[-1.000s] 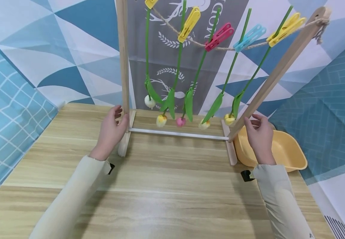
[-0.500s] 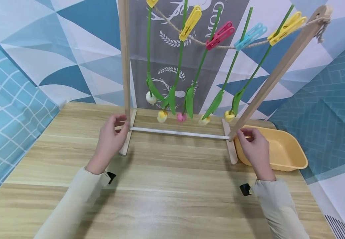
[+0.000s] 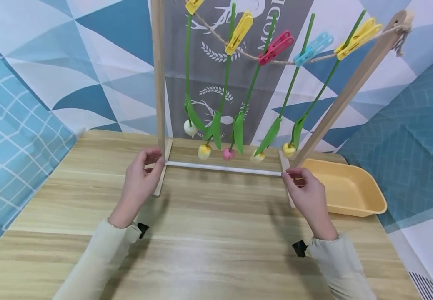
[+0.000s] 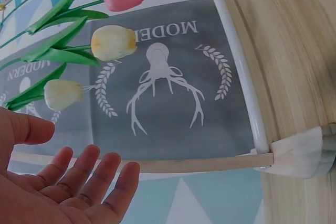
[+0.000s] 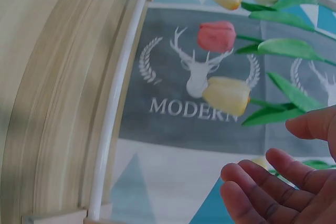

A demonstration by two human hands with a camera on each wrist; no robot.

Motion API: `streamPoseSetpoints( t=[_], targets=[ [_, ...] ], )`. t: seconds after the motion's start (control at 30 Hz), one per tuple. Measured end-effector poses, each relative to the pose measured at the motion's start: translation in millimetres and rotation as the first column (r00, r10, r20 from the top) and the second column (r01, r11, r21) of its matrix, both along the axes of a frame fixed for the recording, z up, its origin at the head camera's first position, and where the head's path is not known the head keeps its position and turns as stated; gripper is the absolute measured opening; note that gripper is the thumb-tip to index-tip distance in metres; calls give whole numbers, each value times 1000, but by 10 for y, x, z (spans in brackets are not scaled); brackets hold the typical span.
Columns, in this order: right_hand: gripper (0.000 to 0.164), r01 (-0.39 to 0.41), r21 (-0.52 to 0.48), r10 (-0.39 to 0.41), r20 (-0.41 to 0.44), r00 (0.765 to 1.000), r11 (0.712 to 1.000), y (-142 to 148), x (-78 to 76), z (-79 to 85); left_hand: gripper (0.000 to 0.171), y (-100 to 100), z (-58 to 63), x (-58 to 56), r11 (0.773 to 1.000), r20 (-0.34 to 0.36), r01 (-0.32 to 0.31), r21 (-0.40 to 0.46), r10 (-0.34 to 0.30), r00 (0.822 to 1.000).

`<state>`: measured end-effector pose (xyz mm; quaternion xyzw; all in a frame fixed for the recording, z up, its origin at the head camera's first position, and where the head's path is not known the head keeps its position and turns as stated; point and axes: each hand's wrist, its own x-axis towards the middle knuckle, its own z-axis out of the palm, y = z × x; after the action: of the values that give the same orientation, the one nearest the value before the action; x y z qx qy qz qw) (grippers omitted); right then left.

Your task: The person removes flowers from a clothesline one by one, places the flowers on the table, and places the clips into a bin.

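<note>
Near the left end of the white rod (image 3: 224, 168): left hand (image 3: 140, 178), about half spread, thumb apart from lightly bent fingers, holding nothing. Head view overlaps its fingertips with the rod's end; left wrist view shows them clear of the rod. Contact with the left post (image 3: 158, 83): cannot tell.

Near the rod's right end: right hand (image 3: 309, 193), much the same, fingers loosely bent, thumb parted from them, nothing gripped. Right wrist view puts it apart from the rod, though head view lines the two up.

Rod runs low over the counter (image 3: 201, 254), between the left post and the right post (image 3: 351, 87), both wooden. Above the rod: sagging rope (image 3: 283, 62) with clothespins (image 3: 276, 47), yellow, red and light blue. Tulips (image 3: 228, 154) hang heads-down from these, blooms just above and behind the rod as seen from the head. Right of the rod, past the post: yellow-orange basin (image 3: 351, 187).
</note>
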<state>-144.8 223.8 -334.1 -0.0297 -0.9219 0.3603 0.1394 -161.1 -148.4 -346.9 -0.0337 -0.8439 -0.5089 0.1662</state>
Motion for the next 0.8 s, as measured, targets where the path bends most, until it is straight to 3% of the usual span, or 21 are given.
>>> streamPoseSetpoints(
  t=[0.33, 0.63, 0.8],
  targets=[
    [32, -67, -47, 66, -17, 998, 997, -253, 48, 84, 32, 38, 58, 62, 1000, -10, -24, 15, 24, 1000],
    [32, -95, -135, 99, 22, 995, 986, -421, 32, 96, 30, 102, 62, 97, 999, 12, -15, 35, 14, 1000],
    [31, -116, -122, 114, -17, 993, 986, -509, 7, 128, 30, 111, 88, 84, 998, -6, -25, 53, 25, 1000]
  ],
)
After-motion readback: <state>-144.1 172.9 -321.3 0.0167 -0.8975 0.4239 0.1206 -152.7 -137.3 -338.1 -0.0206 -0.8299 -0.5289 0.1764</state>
